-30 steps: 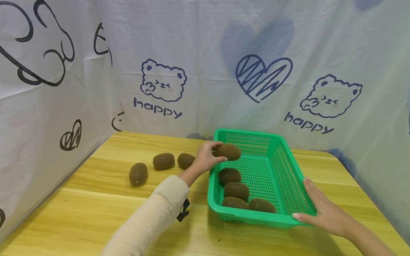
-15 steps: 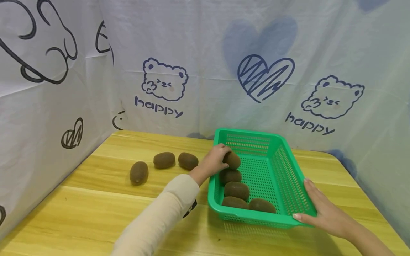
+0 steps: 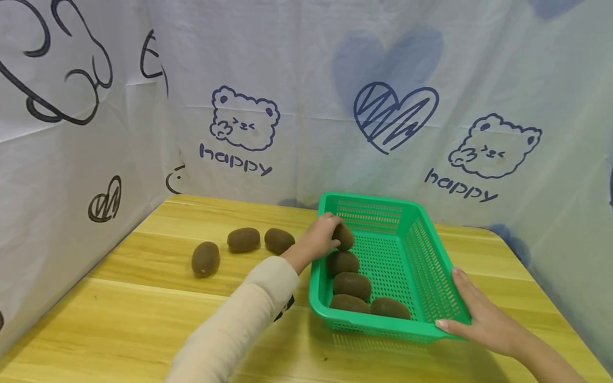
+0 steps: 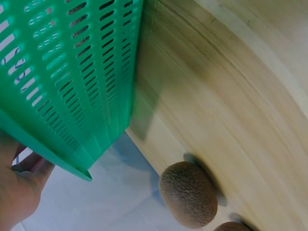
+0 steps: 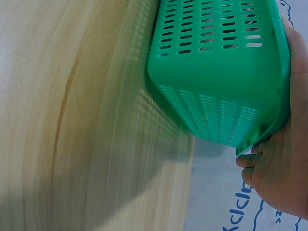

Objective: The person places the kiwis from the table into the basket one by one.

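In the head view my left hand (image 3: 316, 238) reaches over the left rim of a green plastic basket (image 3: 390, 260) and holds a brown kiwi (image 3: 345, 238) low inside it, near the back left. Part of that kiwi is hidden by the fingers. Several other kiwis (image 3: 351, 286) lie in the basket, along its left side and front. My right hand (image 3: 488, 319) grips the front right corner, thumb on the rim and fingers along the outer right wall. The right wrist view also shows this hand (image 5: 279, 168) against the basket rim (image 5: 284, 86).
Left of the basket, three loose kiwis sit on the wooden table (image 3: 119, 308): a near one (image 3: 206, 259), a middle one (image 3: 243, 240) and one close to the left forearm (image 3: 279, 241). A white printed cloth (image 3: 297, 106) hangs behind the table and on its left.
My left hand has carried the kiwi from above the basket's left rim down into the basket, behind the other kiwis, turning it. The right hand has stayed on the basket's corner.
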Demonstrator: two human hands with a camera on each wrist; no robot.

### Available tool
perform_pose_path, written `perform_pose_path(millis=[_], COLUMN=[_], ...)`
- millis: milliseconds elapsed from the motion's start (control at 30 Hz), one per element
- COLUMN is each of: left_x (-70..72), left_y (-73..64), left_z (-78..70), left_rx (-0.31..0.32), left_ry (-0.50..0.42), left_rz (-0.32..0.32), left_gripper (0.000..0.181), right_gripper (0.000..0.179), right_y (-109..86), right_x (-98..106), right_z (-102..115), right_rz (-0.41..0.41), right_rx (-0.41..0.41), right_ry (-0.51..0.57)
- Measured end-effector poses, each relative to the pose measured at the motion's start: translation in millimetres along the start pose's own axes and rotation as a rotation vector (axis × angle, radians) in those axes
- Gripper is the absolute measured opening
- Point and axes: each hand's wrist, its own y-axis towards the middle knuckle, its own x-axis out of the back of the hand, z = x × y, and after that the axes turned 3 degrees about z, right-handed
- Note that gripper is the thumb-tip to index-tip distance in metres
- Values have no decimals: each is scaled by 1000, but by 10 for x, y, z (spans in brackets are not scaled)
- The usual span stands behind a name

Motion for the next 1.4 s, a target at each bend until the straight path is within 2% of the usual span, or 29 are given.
perform_pose_path(millis=[100,267,400,567,800,1067,1400], left_x=[28,67,82,80,14,-67,-161], left_y=[-20,-82,-158,-252,-378,-495,-564], left_z=[58,190,329,491,665,809,973], left_rx=[-17,-24,31,95,101,138,182], left_ry=[-56,-124,-175,-202,-195,-242,-207], left_rz=[-55,-215,-321,-397,-425,-404,-375], left_gripper=[41,37,37,37,36,37,45], right_gripper=[100,100,100,99,99,99,99], right_y=[4,2,6,10,4,5,12], right_x=[5,10,16,27,18,11,1], right_z=[0,-6,-13,-21,-17,-20,-16], right_rz=[-4,-5,-4,9,5,-1,-3], right_rx=[4,3,5,-1,1,3,5], right_ry=[5,19,24,27,20,28,21])
